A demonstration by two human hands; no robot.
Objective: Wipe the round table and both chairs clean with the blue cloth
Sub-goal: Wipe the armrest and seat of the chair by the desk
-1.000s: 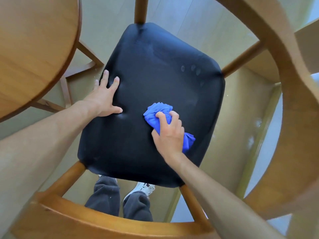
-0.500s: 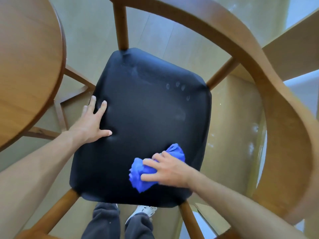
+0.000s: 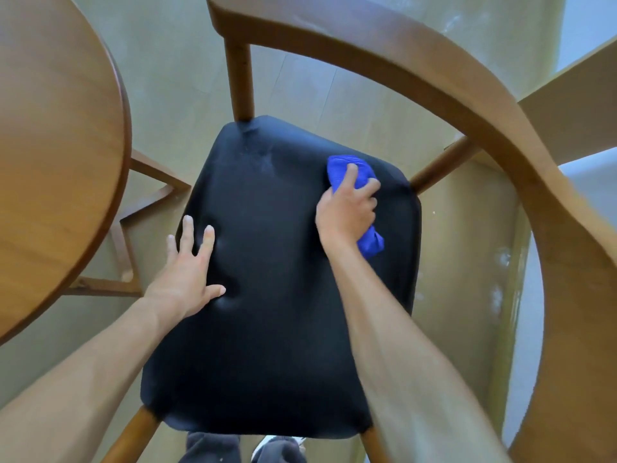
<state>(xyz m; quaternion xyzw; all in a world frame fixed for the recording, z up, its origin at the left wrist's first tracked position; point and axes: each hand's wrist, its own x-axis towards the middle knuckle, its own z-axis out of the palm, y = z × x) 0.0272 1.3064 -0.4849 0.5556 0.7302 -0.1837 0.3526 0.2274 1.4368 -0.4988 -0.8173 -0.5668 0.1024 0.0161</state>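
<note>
Right hand (image 3: 345, 208): fingers curled, gripping bunched blue cloth (image 3: 347, 172), partly hidden, seat 1 o'clock | left hand (image 3: 187, 279): fingers spread flat on black padded chair seat (image 3: 273, 295), 9 o'clock | round wooden table (image 3: 56, 155): cut off.

The right hand (image 3: 347, 208) covered the middle of the blue cloth (image 3: 344, 170) on the chair seat (image 3: 267, 312); the round table (image 3: 50, 145), left of the seat, ran off the frame.

1. The black seat (image 3: 277, 295) lies bare through the middle and lower frame, between the two forearms.
2. The left hand (image 3: 187, 272) blocks its left edge; the right hand (image 3: 347, 208) with the blue cloth (image 3: 350, 172) fills its upper right corner.
3. The curved backrest (image 3: 467, 105) arches across the top and right.
4. The round table (image 3: 56, 162) closes the left side.
</note>
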